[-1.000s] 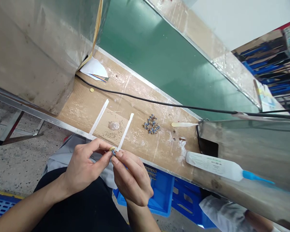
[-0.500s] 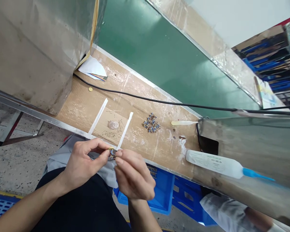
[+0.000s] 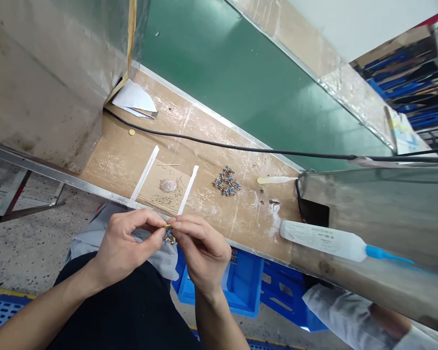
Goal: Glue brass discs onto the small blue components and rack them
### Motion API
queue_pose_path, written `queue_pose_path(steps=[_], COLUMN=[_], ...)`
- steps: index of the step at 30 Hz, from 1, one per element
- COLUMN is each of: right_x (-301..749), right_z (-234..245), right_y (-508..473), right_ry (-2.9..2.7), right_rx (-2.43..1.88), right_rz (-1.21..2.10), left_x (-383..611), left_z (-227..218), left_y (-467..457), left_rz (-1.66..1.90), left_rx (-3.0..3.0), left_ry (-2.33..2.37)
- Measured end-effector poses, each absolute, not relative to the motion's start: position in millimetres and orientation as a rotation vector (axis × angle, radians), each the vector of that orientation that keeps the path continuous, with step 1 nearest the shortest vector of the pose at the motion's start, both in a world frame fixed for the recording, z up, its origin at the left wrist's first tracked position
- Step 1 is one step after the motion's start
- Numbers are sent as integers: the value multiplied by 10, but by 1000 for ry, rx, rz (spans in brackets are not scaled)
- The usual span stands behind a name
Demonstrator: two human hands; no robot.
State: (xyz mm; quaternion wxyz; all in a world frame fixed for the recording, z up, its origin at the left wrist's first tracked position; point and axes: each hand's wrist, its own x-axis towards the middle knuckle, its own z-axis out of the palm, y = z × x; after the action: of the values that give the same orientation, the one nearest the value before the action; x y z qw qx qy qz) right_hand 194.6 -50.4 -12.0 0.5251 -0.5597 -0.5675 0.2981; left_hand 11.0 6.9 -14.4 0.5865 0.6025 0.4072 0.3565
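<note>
My left hand [image 3: 126, 243] and my right hand [image 3: 200, 248] meet just below the bench's front edge, fingertips pinched together on a small blue and brass part [image 3: 169, 235]. Several more such parts lie in a pile [image 3: 226, 181] on the brown cardboard benchtop [image 3: 204, 160], a hand's width beyond my right hand. Straight ahead of my fingers a small clear blob [image 3: 168, 185] sits between two white strips [image 3: 145, 172].
A white bottle with a blue nozzle [image 3: 328, 240] lies at right beside a metal housing [image 3: 379, 214]. A black cable [image 3: 219, 143] crosses the bench; a green conveyor belt [image 3: 248, 82] runs behind. Blue crates [image 3: 248, 287] sit under the bench. Another person's sleeve [image 3: 342, 311] shows lower right.
My right hand has turned and shifted slightly lower, its fingers now pinching the part from the right. The left hand stays almost still. The view has drifted a little.
</note>
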Motion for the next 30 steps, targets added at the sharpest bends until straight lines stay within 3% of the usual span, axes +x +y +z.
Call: queue_pose_path(steps=[30], right_x=[1910], right_z=[-155], right_y=[-559], right_ry=[-917], right_rx=[-1350], right_rz=[1026], left_x=[130], left_z=[-133], left_y=[87], left_rz=[816], left_rx=[1344], left_ry=[918])
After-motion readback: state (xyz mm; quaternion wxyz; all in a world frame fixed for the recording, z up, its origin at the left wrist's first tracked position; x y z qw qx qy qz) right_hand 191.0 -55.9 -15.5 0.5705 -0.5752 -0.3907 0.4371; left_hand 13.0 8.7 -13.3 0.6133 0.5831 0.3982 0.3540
